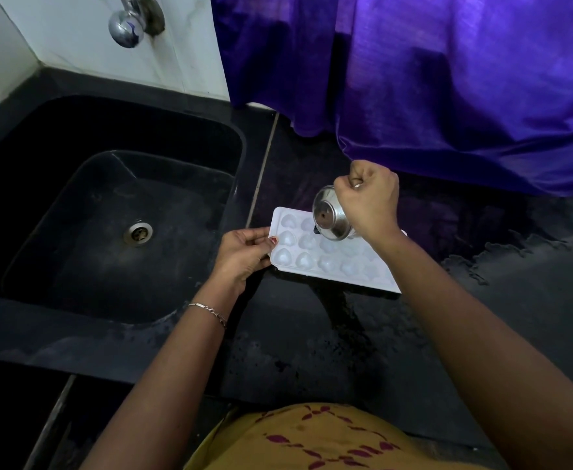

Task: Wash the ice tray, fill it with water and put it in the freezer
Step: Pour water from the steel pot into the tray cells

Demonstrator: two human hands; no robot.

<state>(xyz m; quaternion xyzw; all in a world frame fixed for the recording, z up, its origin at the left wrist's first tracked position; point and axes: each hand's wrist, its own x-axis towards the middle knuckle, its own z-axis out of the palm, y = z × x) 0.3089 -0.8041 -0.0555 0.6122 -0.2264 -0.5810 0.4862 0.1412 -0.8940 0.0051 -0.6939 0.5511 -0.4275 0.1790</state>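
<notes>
White tray [332, 262] lies flat on the black surface [312, 334], just right of the sink [108, 232]. Left hand [244, 256] pinches its left edge; right hand [369, 201] grips a steel cup [330, 218], tilted over the tray's far cells.

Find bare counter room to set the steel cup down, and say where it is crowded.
Free: wet counter between tray and person; counter right of tray, below the curtain. Crowded: at the tray, with left hand, right hand and cup.
</notes>
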